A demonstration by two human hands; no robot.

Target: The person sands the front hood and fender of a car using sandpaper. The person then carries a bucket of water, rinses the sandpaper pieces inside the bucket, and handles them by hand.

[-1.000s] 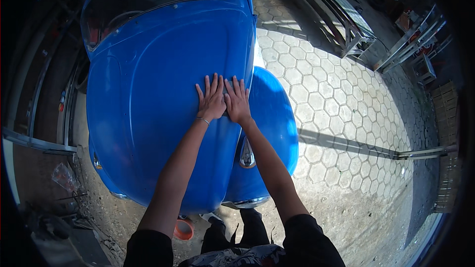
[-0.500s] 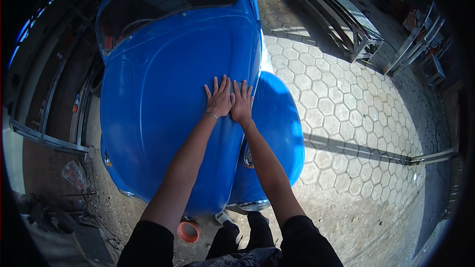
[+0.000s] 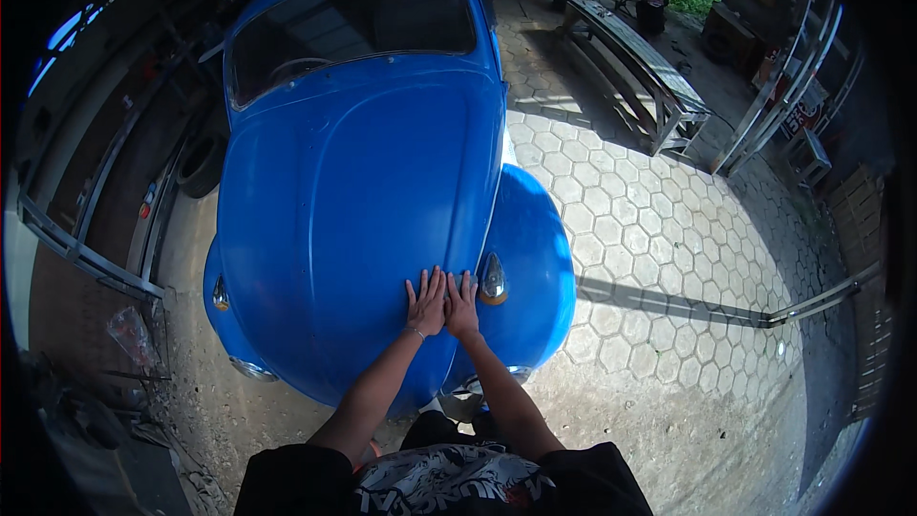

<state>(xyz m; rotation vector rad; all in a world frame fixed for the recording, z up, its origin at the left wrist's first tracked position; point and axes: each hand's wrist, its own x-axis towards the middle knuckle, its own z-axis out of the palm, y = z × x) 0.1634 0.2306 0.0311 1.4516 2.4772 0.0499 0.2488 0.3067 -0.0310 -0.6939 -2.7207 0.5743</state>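
A blue car stands before me, its rounded hood point(image 3: 392, 191) reaching from the windscreen point(image 3: 358, 29) down to my legs. Both palms lie flat on the hood's lower right part, side by side and touching. My left hand point(image 3: 426, 306) has its fingers stretched out and a thin bracelet at the wrist. My right hand point(image 3: 462, 308) is also flat, beside the seam to the right fender point(image 3: 535, 258). A small greyish patch shows by the right fingers; I cannot tell whether it is a thin sheet. A chrome lamp point(image 3: 493, 277) sits on the fender just right of that hand.
A long wooden bench point(image 3: 650, 62) stands at the far right on hexagonal paving point(image 3: 650, 239). Metal frames point(image 3: 778, 76) lean beyond it. To the left are a tyre point(image 3: 201, 167) and a metal rail point(image 3: 91, 258). An orange basin point(image 3: 368, 454) is mostly hidden by my left arm.
Both hands have slid down the hood toward me, still flat and together. The view has tilted up, showing more windscreen and background.
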